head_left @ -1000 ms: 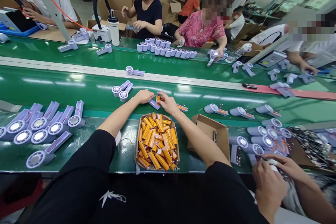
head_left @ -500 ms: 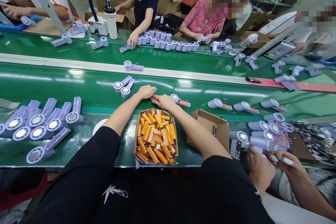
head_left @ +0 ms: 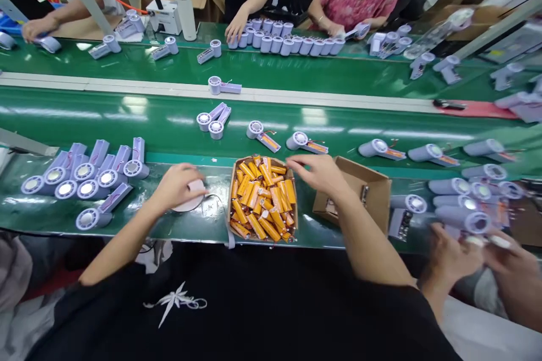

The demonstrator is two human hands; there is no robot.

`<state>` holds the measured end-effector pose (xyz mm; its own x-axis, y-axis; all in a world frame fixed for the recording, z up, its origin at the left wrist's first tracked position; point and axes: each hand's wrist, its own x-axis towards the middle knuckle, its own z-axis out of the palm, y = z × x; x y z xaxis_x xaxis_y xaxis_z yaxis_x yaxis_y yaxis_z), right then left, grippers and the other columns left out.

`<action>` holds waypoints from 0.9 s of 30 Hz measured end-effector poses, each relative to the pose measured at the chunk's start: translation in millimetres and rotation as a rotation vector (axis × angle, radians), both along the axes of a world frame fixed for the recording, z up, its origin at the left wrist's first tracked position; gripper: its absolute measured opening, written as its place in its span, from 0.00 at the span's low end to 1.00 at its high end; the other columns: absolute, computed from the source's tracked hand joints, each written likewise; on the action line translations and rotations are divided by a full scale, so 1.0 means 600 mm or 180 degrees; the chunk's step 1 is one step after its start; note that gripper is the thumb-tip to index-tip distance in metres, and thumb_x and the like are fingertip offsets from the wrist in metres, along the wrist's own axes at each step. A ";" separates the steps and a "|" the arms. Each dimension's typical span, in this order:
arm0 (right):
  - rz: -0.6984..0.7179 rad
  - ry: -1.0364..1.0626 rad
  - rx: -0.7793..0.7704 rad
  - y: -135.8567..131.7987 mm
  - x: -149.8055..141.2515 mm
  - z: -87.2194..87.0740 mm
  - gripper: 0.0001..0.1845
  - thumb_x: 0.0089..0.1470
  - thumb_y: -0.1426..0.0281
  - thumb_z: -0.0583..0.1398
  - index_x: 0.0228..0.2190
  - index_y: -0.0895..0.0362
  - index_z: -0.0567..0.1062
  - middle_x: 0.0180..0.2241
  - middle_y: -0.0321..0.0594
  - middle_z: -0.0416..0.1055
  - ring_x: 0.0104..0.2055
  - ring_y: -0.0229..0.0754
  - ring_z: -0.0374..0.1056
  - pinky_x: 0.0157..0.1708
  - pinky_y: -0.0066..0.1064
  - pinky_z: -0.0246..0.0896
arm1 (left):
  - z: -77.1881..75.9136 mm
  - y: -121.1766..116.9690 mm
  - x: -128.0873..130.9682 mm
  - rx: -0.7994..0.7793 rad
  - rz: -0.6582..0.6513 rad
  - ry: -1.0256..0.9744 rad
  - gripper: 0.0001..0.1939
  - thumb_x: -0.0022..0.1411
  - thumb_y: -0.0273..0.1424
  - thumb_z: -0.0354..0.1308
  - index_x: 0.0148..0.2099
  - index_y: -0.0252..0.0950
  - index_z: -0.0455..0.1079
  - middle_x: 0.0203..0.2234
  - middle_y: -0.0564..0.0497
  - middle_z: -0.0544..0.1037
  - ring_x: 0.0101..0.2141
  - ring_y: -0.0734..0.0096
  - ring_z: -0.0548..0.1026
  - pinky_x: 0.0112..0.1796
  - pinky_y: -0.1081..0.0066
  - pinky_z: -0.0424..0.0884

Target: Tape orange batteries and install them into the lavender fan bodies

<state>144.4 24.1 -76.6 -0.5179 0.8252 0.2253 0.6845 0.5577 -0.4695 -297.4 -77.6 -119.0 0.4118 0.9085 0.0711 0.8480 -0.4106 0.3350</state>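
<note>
My left hand (head_left: 180, 185) hovers over a white round disc (head_left: 186, 205) on the near bench, its curved fingers and thumb apart; whether it touches the disc is unclear. My right hand (head_left: 319, 172) is open at the right rim of a cardboard box (head_left: 232, 220) heaped with orange battery cells (head_left: 262, 197), fingers stretched leftward. Beyond the box, a lilac handheld fan body (head_left: 255, 129) with an orange cell in its handle lies on the green belt. A similar fan body (head_left: 300, 140) lies to its right.
Several lilac fan bodies with hollow handles (head_left: 87, 188) stand at the left. A second cardboard box (head_left: 381, 197) sits under my right forearm. At the right, a co-worker's hands (head_left: 455, 254) work beside more fan bodies (head_left: 463, 220). Two fan bodies (head_left: 215, 128) lie farther up the belt.
My hands have parted from the small fan part they held together. The fan body with its orange cell now lies on the belt. My left hand moved left and nearer; my right moved right.
</note>
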 end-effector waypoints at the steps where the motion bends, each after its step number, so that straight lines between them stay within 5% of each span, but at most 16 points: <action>1: -0.0133 0.0337 0.0149 -0.033 0.010 -0.004 0.19 0.72 0.58 0.60 0.41 0.52 0.89 0.40 0.42 0.89 0.41 0.50 0.86 0.45 0.38 0.79 | -0.006 -0.048 -0.025 -0.0049 0.0134 0.0222 0.24 0.71 0.50 0.67 0.61 0.44 0.81 0.59 0.44 0.84 0.64 0.42 0.74 0.65 0.44 0.71; 4: -0.0495 0.1066 0.0439 -0.110 -0.004 -0.007 0.18 0.70 0.58 0.63 0.34 0.52 0.88 0.31 0.40 0.87 0.33 0.48 0.85 0.38 0.36 0.79 | -0.030 -0.131 -0.053 -0.0161 0.0333 0.0707 0.31 0.67 0.41 0.71 0.69 0.40 0.75 0.70 0.40 0.76 0.70 0.32 0.67 0.67 0.38 0.70; 9: -0.0065 0.1113 -0.0496 -0.178 -0.126 0.011 0.18 0.70 0.57 0.64 0.50 0.54 0.87 0.37 0.41 0.89 0.34 0.45 0.85 0.39 0.34 0.79 | -0.047 -0.142 -0.032 -0.0074 0.0534 0.0746 0.23 0.70 0.35 0.67 0.65 0.35 0.75 0.59 0.34 0.81 0.70 0.33 0.67 0.58 0.44 0.81; 11: 0.0148 0.1010 -0.0941 -0.204 -0.173 0.018 0.24 0.68 0.56 0.65 0.59 0.55 0.83 0.40 0.42 0.89 0.37 0.45 0.85 0.41 0.35 0.78 | -0.033 -0.149 -0.027 0.0159 0.0575 0.0614 0.24 0.69 0.33 0.69 0.64 0.36 0.74 0.57 0.36 0.83 0.66 0.32 0.69 0.54 0.44 0.82; 15: 0.0332 0.1426 -0.1729 -0.263 -0.234 0.022 0.38 0.67 0.49 0.67 0.67 0.59 0.75 0.34 0.38 0.87 0.31 0.42 0.80 0.36 0.31 0.75 | 0.023 -0.182 -0.013 0.1347 0.0395 0.0073 0.29 0.69 0.31 0.70 0.68 0.41 0.70 0.56 0.40 0.84 0.65 0.39 0.70 0.63 0.40 0.74; 19: 0.0781 0.1769 -0.1925 -0.292 -0.265 0.014 0.23 0.73 0.50 0.61 0.44 0.57 0.84 0.24 0.34 0.78 0.24 0.37 0.73 0.29 0.27 0.65 | 0.058 -0.197 0.005 0.2256 0.0277 -0.0178 0.33 0.64 0.30 0.75 0.68 0.44 0.70 0.52 0.43 0.84 0.66 0.39 0.69 0.64 0.41 0.73; 22: 0.1150 0.1477 -0.1505 -0.296 -0.267 -0.002 0.26 0.78 0.56 0.56 0.31 0.56 0.81 0.23 0.37 0.76 0.24 0.36 0.71 0.30 0.28 0.60 | 0.050 -0.186 -0.002 0.2391 0.0571 -0.0357 0.36 0.63 0.29 0.75 0.70 0.44 0.68 0.53 0.41 0.81 0.66 0.39 0.70 0.63 0.38 0.75; 27: 0.1679 -0.0109 -0.1515 -0.279 -0.237 -0.004 0.16 0.74 0.60 0.62 0.39 0.54 0.87 0.30 0.40 0.83 0.30 0.41 0.76 0.30 0.31 0.54 | 0.013 -0.165 -0.028 0.1873 0.1412 -0.1187 0.37 0.67 0.32 0.71 0.74 0.49 0.65 0.62 0.40 0.73 0.66 0.43 0.71 0.40 0.58 0.88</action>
<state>2.5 -143.2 -79.2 -0.8758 0.4673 -0.1209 0.3984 0.5585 -0.7276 -314.2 -176.7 -111.3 -0.1213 0.7526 0.6472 0.8483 -0.2600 0.4614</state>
